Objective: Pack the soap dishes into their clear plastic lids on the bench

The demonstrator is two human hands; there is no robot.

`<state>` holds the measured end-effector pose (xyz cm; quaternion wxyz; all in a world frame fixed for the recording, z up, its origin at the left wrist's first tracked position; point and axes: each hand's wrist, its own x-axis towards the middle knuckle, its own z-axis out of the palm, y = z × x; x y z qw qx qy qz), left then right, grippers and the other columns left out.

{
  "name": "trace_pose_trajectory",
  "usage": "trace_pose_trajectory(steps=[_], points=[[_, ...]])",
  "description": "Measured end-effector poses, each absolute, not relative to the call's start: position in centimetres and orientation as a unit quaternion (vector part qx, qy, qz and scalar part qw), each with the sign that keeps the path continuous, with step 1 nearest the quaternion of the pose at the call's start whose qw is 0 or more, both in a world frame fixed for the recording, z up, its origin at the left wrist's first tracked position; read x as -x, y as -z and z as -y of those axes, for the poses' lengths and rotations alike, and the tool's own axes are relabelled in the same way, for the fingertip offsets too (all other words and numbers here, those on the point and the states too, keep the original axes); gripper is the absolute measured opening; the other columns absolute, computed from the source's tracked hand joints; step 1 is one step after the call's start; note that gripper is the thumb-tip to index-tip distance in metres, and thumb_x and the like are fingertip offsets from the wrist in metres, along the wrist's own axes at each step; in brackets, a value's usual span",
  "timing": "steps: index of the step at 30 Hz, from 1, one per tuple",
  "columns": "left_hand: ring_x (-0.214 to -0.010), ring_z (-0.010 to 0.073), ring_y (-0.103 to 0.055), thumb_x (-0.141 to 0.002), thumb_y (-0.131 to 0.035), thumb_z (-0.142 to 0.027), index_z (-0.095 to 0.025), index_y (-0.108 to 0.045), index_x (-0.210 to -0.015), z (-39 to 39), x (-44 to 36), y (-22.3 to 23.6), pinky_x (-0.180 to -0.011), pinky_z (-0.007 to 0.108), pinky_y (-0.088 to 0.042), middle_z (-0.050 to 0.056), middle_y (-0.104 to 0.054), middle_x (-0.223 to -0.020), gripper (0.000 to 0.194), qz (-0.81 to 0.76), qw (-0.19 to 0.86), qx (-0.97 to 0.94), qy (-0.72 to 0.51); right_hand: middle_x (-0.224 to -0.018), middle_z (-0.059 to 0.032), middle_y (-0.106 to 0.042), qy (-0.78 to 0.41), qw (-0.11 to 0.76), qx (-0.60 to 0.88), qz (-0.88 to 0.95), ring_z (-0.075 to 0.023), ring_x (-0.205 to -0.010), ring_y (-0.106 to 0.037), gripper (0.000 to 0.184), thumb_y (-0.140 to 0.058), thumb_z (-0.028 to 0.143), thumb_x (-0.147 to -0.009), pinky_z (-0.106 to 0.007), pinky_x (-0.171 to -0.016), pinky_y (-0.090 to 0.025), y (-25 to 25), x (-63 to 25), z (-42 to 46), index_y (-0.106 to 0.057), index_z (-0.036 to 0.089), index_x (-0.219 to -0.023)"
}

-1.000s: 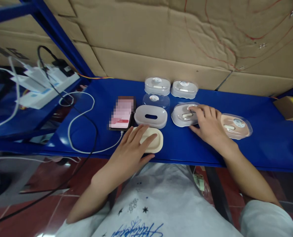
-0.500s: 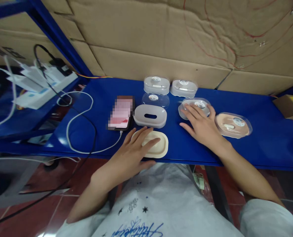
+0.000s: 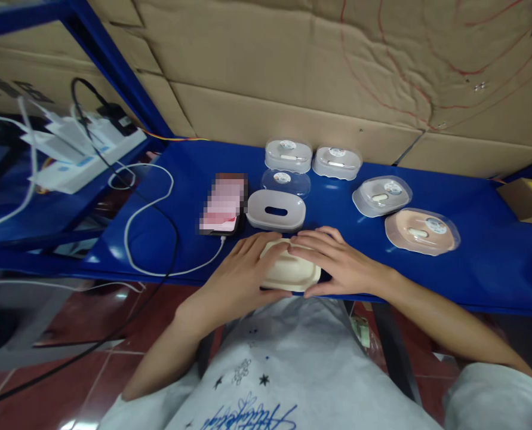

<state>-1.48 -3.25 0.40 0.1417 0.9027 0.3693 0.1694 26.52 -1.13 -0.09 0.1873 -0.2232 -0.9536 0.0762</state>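
Your left hand [image 3: 230, 273], right hand [image 3: 347, 267]: holding cream tray [image 3: 292, 276], lower centre | presumably bracing both ends

The dish [image 3: 297, 276] is at the near edge of the counter [image 3: 494, 263], the tray [image 3: 294, 212] just beyond it. The phone [image 3: 225, 206] lies left of the tray, the lid [image 3: 288, 185] behind; two boxes [image 3: 288, 156] stand farther back, two others [image 3: 382, 196] right.

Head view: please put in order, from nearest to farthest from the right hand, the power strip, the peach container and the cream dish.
1. Cream dish, partly beneath the right hand.
2. Peach container, farther right.
3. Power strip, at the far left.
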Motion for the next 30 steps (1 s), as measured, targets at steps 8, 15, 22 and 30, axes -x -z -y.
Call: trace_pose_trajectory(steps=[8, 15, 22, 30], points=[[-0.152, 0.0396, -0.046, -0.094, -0.078, -0.044, -0.022, -0.043, -0.152, 1.5, 0.2, 0.5, -0.12, 0.058, -0.045, 0.024, -0.047, -0.16, 0.071, -0.352, 0.037, -0.878, -0.322, -0.152, -0.0189, -0.061, -0.045, 0.307, 0.23, 0.922, -0.037, -0.155, -0.043, 0.064, -0.076, 0.037, -0.097, -0.059, -0.121, -0.047, 0.2, -27.2, 0.2, -0.05, 0.022, -0.154], [-0.143, 0.0388, -0.058, -0.102, -0.067, -0.035, -0.016, -0.032, -0.164, 0.0, -0.2, 2.0, -0.124, 0.062, -0.039, 0.023, -0.062, -0.148, 0.074, -0.435, -0.019, -0.866, -0.245, -0.137, -0.0148, -0.068, -0.013, 0.399, 0.343, 0.85, -0.0394, -0.141, -0.059, 0.057, -0.079, 0.035, -0.093, -0.066, -0.117, -0.049, -0.2, -28.3, -0.9, -0.058, 0.028, -0.146], [-0.116, 0.0311, -0.071, -0.104, -0.058, -0.02, -0.015, -0.04, -0.162, -0.1, 0.2, 2.1, -0.119, 0.053, -0.043, 0.016, -0.075, -0.125, 0.061, -0.43, -0.045, -0.87, -0.238, -0.124, -0.0136, -0.071, -0.026, 0.412, 0.318, 0.854, -0.038, -0.131, -0.065, 0.052, -0.079, 0.032, -0.09, -0.063, -0.113, -0.053, -0.6, -28.6, -0.5, -0.063, 0.026, -0.139], [-0.116, 0.0297, -0.071, -0.107, -0.054, -0.02, -0.02, -0.071, -0.13, -1.0, 0.2, 2.5, -0.107, 0.051, -0.047, 0.012, -0.077, -0.121, 0.028, -0.431, -0.039, -0.857, -0.278, -0.11, -0.0122, -0.074, -0.093, 0.349, 0.186, 0.914, -0.0353, -0.118, -0.073, 0.056, -0.075, 0.053, -0.087, -0.049, -0.091, -0.06, -0.9, -29.2, 0.5, -0.063, 0.021, -0.132]])
